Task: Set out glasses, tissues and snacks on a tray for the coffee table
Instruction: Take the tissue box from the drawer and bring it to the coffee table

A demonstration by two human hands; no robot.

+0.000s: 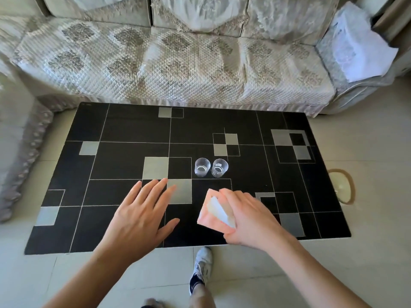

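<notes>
Right hand (246, 215) is clamped around a peach tissue pack (214, 215) near the front edge of the table (124, 130), the pack's long axis slanting from front-right up toward the back-left, while the left hand (142, 216) hovers flat and wide open beside it, holding nothing. Two glasses (211, 167) stand upright side by side just beyond the pack, toward the table's middle, and the right hand is the nearer one to them. No tray shows anywhere, so I'd guess the pack goes down by the glasses.
</notes>
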